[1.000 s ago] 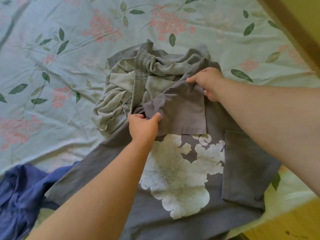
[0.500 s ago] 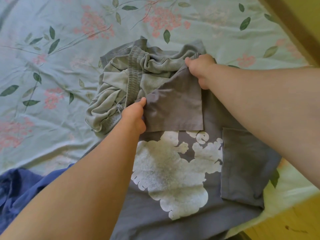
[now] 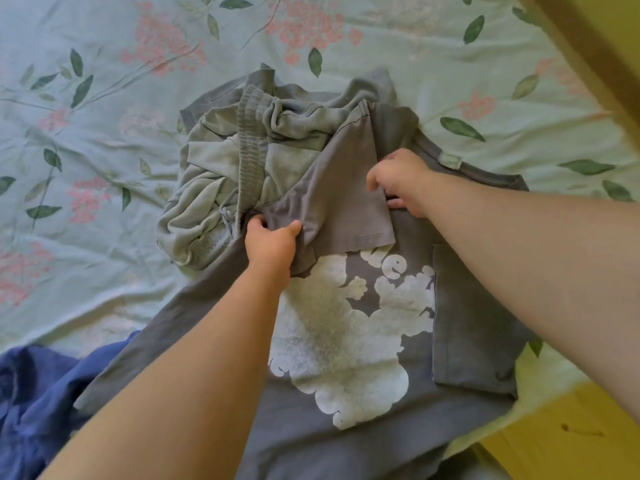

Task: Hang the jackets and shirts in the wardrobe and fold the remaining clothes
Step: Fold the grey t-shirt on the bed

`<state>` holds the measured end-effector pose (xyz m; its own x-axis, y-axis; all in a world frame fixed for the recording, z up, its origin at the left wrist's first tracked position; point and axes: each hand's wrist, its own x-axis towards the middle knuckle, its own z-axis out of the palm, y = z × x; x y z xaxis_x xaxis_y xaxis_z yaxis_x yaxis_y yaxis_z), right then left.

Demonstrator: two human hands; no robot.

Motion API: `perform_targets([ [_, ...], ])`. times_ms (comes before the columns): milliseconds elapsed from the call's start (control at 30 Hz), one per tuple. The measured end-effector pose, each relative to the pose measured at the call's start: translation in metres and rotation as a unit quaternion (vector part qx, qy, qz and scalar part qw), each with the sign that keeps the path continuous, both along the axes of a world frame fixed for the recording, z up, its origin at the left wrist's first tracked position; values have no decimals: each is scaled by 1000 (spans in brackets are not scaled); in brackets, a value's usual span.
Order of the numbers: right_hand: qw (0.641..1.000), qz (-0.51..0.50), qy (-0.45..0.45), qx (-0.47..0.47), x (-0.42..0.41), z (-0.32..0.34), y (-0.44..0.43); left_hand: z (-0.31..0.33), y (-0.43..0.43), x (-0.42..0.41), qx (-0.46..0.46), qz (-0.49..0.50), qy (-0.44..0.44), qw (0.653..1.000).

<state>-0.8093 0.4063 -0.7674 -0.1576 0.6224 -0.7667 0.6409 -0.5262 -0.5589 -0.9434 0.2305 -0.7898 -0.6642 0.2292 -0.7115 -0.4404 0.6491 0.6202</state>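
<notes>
- Task item: the grey T-shirt (image 3: 311, 445) lies print side up on the bed. Its long axis runs from the person's body towards the collar, which lies just beyond the right hand (image 3: 398, 181).
- Governing relation: the folded-in sleeve (image 3: 339, 195) spans the gap between the two hands. Its hem points back towards the person and ends just above the white print (image 3: 332, 334).
- Left hand (image 3: 272, 242): thumb and curled fingers pinch the sleeve's near corner. No other cloth is held.
- Right hand: fingers are curled on the sleeve's opposite edge, with the fingertips apparently tucked beneath it. The view is slightly blurred here.
- Both hands are on the sleeve, so neither is nearer.
- Obstruction: a crumpled pale green garment (image 3: 214, 174) with a ribbed waistband (image 3: 251, 140) rests on the T-shirt's shoulder area. It touches the sleeve immediately beyond the left hand. The fold probably cannot lie flat until this garment is lifted clear.
- A side panel (image 3: 467, 323), already folded inward, lies below the right forearm.
- Surface: a wrinkled floral bedsheet (image 3: 86, 133), soft and yielding.
- Room: open sheet lies beyond and outward of the left hand. A blue garment (image 3: 38, 393) sits beside the left forearm. The bed edge and a yellow floor (image 3: 571, 427) lie under the right forearm.
</notes>
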Motion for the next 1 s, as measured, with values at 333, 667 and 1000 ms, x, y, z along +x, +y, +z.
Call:
perform_targets([
  [333,997,32,-70,-10,46,-6,-18,-2,10,-4,-74,-20,50,996],
  [667,954,189,-85,215,92,-11,-33,26,59,26,-240,-225,377,866],
  [1000,921,86,-351,147,236,1,-12,49,209,37,-183,-504,393,748],
])
